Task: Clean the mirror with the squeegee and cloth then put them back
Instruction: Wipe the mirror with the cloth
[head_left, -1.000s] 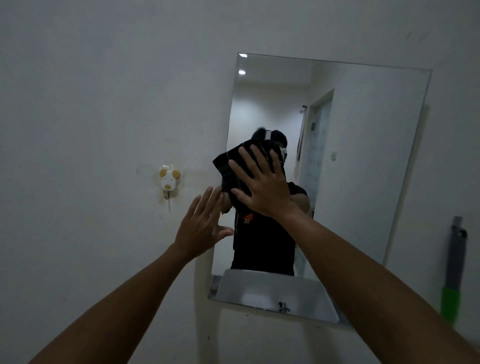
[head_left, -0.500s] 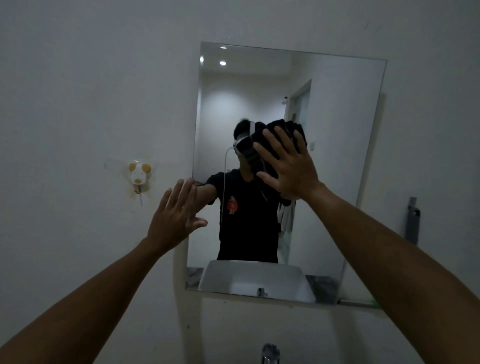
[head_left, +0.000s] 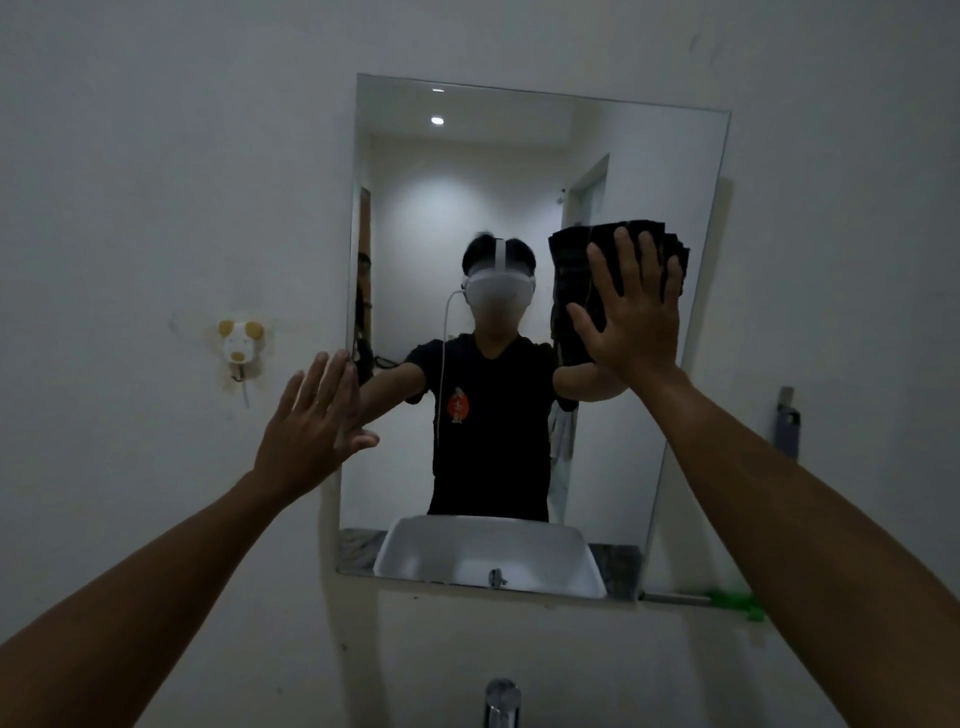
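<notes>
A frameless rectangular mirror (head_left: 644, 171) hangs on the white wall ahead. My right hand (head_left: 631, 317) presses a dark folded cloth (head_left: 571, 270) flat against the glass near the mirror's right edge, fingers spread over it. My left hand (head_left: 314, 423) rests open against the wall at the mirror's left edge, fingers together, holding nothing. The squeegee (head_left: 787, 423), with a grey handle, hangs on the wall to the right of the mirror, and a green part (head_left: 737, 603) shows lower down by the mirror's bottom right corner.
A small animal-shaped wall hook (head_left: 239, 345) sits left of the mirror. A chrome tap (head_left: 501, 701) pokes up at the bottom edge. The mirror reflects a white basin (head_left: 488, 551), a person in a black shirt and a doorway.
My right hand has slid the cloth rightward across the glass, from the middle to near the right edge. My left hand stays at the mirror's left edge.
</notes>
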